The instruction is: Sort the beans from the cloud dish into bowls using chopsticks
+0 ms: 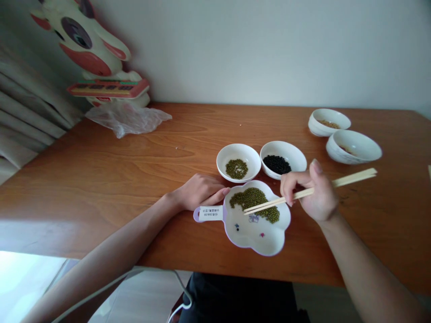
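My right hand [314, 193] is closed around a pair of wooden chopsticks [323, 186]. Their tips are together over the white, flower-shaped dish [249, 240], at the edge of its green mung beans [256, 199]. A small dark spot, perhaps a black bean, shows lower in the dish beside printed pictures. My left hand [202, 193] lies on the table with fingers stretched out, their tips at the dish's upper left rim above its labelled purple handle [210, 213]. Just behind the dish stand a bowl [220, 163] of mung beans and a bowl [299, 157] of black beans [276, 164].
Two white bowls, one farther back [316, 128] and one nearer [367, 152], hold tan grains at the back right. A crumpled plastic bag [131, 119] lies before a cow-shaped toy keyboard [107, 87] at the back left. A white cable [141, 269] hangs by the table's front edge.
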Demonstrator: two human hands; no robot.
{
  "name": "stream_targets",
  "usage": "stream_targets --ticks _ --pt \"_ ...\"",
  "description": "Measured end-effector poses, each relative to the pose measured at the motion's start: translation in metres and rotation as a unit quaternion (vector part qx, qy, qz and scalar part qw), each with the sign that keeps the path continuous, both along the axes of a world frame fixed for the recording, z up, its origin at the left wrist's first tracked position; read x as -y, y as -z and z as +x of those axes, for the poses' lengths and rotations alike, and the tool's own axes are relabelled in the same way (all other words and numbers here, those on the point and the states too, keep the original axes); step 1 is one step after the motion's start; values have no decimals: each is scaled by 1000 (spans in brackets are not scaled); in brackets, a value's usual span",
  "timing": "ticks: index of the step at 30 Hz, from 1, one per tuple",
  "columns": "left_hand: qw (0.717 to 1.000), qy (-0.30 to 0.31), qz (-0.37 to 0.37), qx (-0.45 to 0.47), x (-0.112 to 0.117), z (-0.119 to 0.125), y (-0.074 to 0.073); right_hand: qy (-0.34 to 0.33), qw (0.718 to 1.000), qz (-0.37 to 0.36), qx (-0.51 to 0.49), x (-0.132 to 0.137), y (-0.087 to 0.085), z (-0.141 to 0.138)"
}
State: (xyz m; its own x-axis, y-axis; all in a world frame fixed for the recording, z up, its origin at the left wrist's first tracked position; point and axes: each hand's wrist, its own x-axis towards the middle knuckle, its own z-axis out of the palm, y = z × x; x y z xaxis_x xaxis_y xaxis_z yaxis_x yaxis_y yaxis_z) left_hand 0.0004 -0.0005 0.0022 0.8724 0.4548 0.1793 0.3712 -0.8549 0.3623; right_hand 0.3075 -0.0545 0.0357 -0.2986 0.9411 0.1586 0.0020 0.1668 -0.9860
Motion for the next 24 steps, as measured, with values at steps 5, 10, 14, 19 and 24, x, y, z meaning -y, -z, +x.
stream_targets --ticks 5,10,14,19,24 --pt "1000 -3 0 -1 0 0 -1 -6 999 -5 41 1 2 -1" --pt "1000 8 8 2 0 1 -1 41 998 38 -18 -1 -2 -4" --pt "1000 5 3 -7 -1 0 0 34 998 39 -37 -7 -7 2" --pt "1000 9 -3 10 0 0 -1 -24 999 43 15 -9 -8 11" --pt "1000 9 -9 12 -1 0 0 -36 995 84 -27 6 7 1"
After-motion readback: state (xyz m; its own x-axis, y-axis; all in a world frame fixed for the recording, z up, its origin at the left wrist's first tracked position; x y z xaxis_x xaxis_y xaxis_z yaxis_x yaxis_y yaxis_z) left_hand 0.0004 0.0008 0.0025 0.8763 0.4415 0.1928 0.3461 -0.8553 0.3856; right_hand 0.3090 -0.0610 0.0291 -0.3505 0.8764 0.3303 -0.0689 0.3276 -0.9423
